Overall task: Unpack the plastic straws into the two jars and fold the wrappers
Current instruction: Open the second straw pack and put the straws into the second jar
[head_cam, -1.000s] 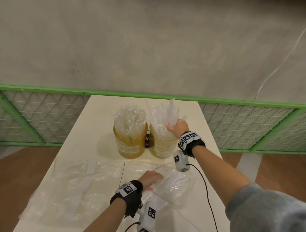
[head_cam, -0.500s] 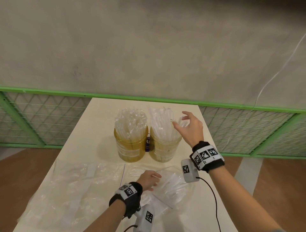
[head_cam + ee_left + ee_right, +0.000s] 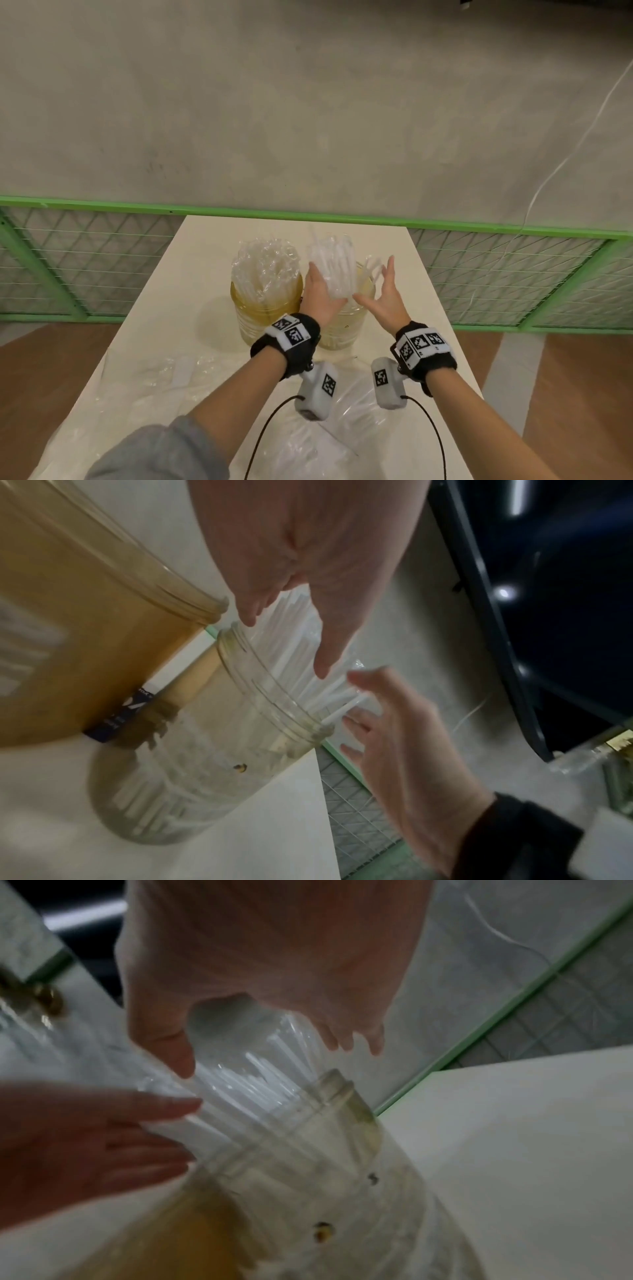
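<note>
Two jars stand side by side at the middle of the table. The amber left jar [image 3: 260, 311] [image 3: 85, 642] is packed with clear straws [image 3: 265, 270]. The paler right jar [image 3: 346, 329] [image 3: 240, 737] [image 3: 325, 1150] holds a loose bundle of white straws [image 3: 334, 263] [image 3: 301, 653] [image 3: 257, 1074]. My left hand [image 3: 318, 291] [image 3: 308, 561] lies with straight fingers against the bundle's left side. My right hand [image 3: 382, 291] [image 3: 274, 961] is spread, palm inward, at its right side, holding nothing. Empty clear wrappers [image 3: 178, 383] lie on the near table.
A second crumpled wrapper [image 3: 342, 428] lies under my wrists at the table's near edge. A small dark object [image 3: 126, 710] sits between the jars. A green mesh railing [image 3: 102, 260] runs behind the table, and a concrete wall rises beyond it.
My left hand let go of the wrapper on the table and rose to the left side of the right jar's straws. My right hand released the straws and opened beside them.
</note>
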`<state>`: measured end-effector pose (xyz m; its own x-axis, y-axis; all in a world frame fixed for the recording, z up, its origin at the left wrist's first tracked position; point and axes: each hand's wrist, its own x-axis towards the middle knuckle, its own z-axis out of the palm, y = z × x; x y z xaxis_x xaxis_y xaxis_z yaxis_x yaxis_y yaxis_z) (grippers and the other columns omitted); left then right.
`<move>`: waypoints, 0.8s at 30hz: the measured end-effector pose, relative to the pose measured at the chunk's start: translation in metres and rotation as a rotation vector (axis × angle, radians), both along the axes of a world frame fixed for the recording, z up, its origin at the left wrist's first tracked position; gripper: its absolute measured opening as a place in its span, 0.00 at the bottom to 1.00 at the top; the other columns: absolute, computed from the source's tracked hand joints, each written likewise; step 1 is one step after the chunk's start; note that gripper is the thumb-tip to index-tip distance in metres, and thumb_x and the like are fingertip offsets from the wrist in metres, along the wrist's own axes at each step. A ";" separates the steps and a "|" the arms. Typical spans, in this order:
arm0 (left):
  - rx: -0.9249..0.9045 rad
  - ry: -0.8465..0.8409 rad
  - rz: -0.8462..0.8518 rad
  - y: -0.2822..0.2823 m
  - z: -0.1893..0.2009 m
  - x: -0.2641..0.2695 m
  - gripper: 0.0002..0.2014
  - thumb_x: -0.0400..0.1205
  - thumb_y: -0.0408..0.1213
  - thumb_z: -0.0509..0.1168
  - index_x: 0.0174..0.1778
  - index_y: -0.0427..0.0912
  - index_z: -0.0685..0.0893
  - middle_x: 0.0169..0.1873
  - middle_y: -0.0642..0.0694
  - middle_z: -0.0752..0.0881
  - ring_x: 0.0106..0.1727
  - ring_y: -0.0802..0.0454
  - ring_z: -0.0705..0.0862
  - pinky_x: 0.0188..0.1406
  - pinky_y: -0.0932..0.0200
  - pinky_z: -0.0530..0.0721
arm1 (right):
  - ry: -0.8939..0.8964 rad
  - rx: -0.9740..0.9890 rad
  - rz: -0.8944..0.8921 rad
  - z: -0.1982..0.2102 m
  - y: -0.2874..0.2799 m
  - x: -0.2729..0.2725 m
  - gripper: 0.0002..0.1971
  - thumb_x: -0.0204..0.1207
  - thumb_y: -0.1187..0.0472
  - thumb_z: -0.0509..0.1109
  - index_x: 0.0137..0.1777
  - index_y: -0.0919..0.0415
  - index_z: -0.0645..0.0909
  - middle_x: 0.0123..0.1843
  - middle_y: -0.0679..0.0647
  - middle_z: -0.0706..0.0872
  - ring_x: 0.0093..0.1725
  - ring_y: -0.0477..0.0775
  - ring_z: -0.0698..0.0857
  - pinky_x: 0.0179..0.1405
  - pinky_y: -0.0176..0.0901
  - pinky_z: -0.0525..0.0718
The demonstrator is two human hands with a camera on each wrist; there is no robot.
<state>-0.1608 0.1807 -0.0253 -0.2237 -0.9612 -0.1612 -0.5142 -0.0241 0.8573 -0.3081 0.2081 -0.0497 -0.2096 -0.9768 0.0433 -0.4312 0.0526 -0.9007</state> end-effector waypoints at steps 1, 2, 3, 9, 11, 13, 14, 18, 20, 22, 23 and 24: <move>0.008 0.011 0.000 -0.006 0.001 -0.004 0.51 0.76 0.36 0.71 0.81 0.37 0.38 0.82 0.41 0.51 0.82 0.46 0.54 0.79 0.54 0.58 | 0.031 0.086 0.028 -0.004 -0.004 -0.001 0.62 0.67 0.55 0.79 0.81 0.53 0.28 0.85 0.59 0.47 0.84 0.55 0.52 0.80 0.50 0.58; 0.012 0.018 -0.001 -0.011 0.002 -0.007 0.50 0.76 0.35 0.71 0.81 0.37 0.38 0.82 0.41 0.52 0.82 0.46 0.54 0.79 0.54 0.58 | 0.070 0.143 0.046 -0.006 -0.010 0.000 0.65 0.64 0.52 0.81 0.80 0.53 0.26 0.85 0.60 0.48 0.83 0.57 0.55 0.79 0.51 0.60; 0.003 0.018 -0.009 -0.016 0.002 -0.009 0.49 0.77 0.34 0.70 0.82 0.38 0.40 0.82 0.41 0.53 0.82 0.46 0.55 0.79 0.54 0.58 | 0.109 0.179 0.057 -0.005 -0.015 0.002 0.69 0.59 0.46 0.82 0.80 0.52 0.25 0.85 0.59 0.50 0.83 0.59 0.57 0.79 0.54 0.60; -0.073 0.070 -0.097 -0.037 -0.005 -0.009 0.32 0.81 0.33 0.64 0.80 0.42 0.58 0.76 0.41 0.69 0.76 0.44 0.69 0.75 0.52 0.68 | 0.143 0.150 0.002 -0.001 -0.054 0.012 0.71 0.56 0.48 0.84 0.80 0.54 0.27 0.85 0.56 0.48 0.83 0.58 0.54 0.81 0.63 0.55; -0.065 0.094 -0.135 -0.040 -0.009 -0.005 0.29 0.82 0.36 0.62 0.79 0.44 0.60 0.74 0.41 0.72 0.75 0.45 0.71 0.75 0.48 0.70 | 0.091 0.142 -0.051 -0.002 -0.060 0.013 0.70 0.57 0.50 0.85 0.81 0.53 0.29 0.84 0.58 0.50 0.82 0.60 0.56 0.79 0.63 0.58; -0.081 0.079 -0.147 -0.043 -0.010 -0.003 0.28 0.83 0.37 0.61 0.79 0.44 0.61 0.74 0.40 0.71 0.74 0.45 0.71 0.74 0.49 0.70 | 0.129 0.175 -0.097 0.001 -0.063 0.017 0.66 0.60 0.48 0.83 0.82 0.52 0.32 0.81 0.62 0.60 0.80 0.64 0.61 0.78 0.66 0.57; -0.090 0.059 -0.138 -0.044 -0.010 -0.004 0.28 0.83 0.37 0.61 0.79 0.42 0.61 0.73 0.40 0.69 0.73 0.45 0.71 0.74 0.51 0.69 | 0.175 0.188 -0.113 0.000 -0.064 0.017 0.62 0.61 0.47 0.81 0.82 0.53 0.37 0.78 0.63 0.65 0.78 0.64 0.64 0.77 0.65 0.58; -0.200 -0.052 -0.037 -0.046 -0.008 -0.010 0.32 0.78 0.37 0.67 0.76 0.36 0.62 0.70 0.39 0.63 0.72 0.44 0.68 0.71 0.59 0.66 | 0.304 0.095 -0.167 0.003 -0.064 0.022 0.33 0.65 0.49 0.76 0.69 0.58 0.72 0.61 0.59 0.83 0.65 0.64 0.78 0.68 0.62 0.71; -0.258 -0.064 0.033 -0.046 -0.005 -0.012 0.37 0.72 0.38 0.72 0.74 0.35 0.61 0.67 0.39 0.63 0.71 0.44 0.67 0.65 0.61 0.68 | 0.313 0.058 -0.170 0.002 -0.063 0.025 0.25 0.63 0.45 0.71 0.57 0.60 0.79 0.52 0.58 0.86 0.58 0.65 0.81 0.64 0.65 0.75; -0.252 -0.001 0.111 -0.045 0.001 -0.014 0.46 0.65 0.39 0.77 0.75 0.36 0.58 0.67 0.40 0.61 0.71 0.44 0.64 0.66 0.59 0.69 | 0.346 0.048 -0.151 -0.003 -0.065 0.024 0.26 0.61 0.42 0.64 0.54 0.60 0.80 0.54 0.59 0.85 0.61 0.65 0.79 0.67 0.69 0.71; -0.233 0.032 0.145 -0.045 0.004 -0.015 0.50 0.63 0.40 0.78 0.76 0.37 0.56 0.69 0.40 0.60 0.73 0.44 0.62 0.68 0.57 0.69 | 0.368 0.048 -0.130 -0.003 -0.065 0.024 0.29 0.62 0.42 0.66 0.59 0.59 0.79 0.61 0.58 0.82 0.69 0.62 0.74 0.72 0.70 0.64; -0.203 0.046 0.162 -0.045 0.005 -0.016 0.54 0.63 0.42 0.79 0.78 0.38 0.52 0.72 0.40 0.57 0.75 0.44 0.59 0.71 0.54 0.68 | 0.364 0.031 -0.114 -0.003 -0.065 0.024 0.31 0.65 0.45 0.70 0.66 0.59 0.74 0.67 0.56 0.78 0.74 0.59 0.69 0.77 0.67 0.57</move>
